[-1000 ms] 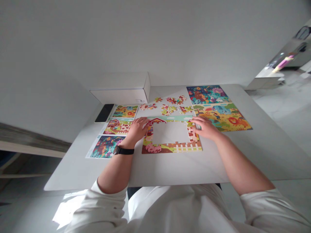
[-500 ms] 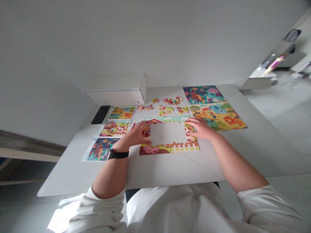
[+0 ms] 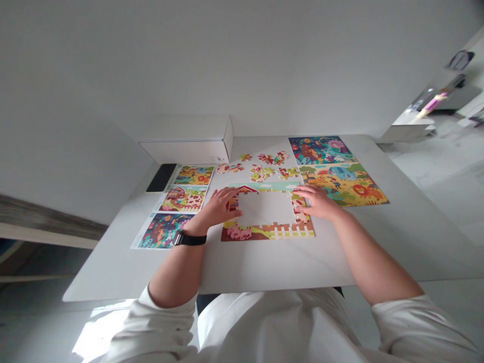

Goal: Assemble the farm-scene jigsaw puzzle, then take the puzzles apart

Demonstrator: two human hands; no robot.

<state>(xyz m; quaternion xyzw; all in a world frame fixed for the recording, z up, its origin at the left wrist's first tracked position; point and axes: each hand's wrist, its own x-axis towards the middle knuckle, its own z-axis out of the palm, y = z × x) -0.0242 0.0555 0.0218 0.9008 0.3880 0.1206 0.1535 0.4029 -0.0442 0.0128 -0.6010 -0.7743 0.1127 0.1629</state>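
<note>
A farm-scene jigsaw border (image 3: 264,233) lies flat on the table as a joined frame, with bare tabletop inside it. Along its left side rests my left hand (image 3: 220,206), fingers spread and thumb stretched toward the inner opening. My right hand (image 3: 316,201) lies on the right side of the border, its fingers apart and pointing inward. Parts of both sides are hidden under my fingers. Just beyond the border are loose jigsaw pieces (image 3: 262,173) in small clusters, with more pieces (image 3: 273,158) behind them.
On the left lie a reference picture sheet (image 3: 184,198) and a black phone (image 3: 161,177). A white box (image 3: 185,150) stands against the wall. Two finished pictures, a dark forest one (image 3: 321,149) and a yellow savanna one (image 3: 346,189), lie at the right of the table (image 3: 264,267).
The whole view has shifted slightly, so everything sits a little further right. My left thumb reaches slightly more over the border; otherwise both hands stay on its sides.
</note>
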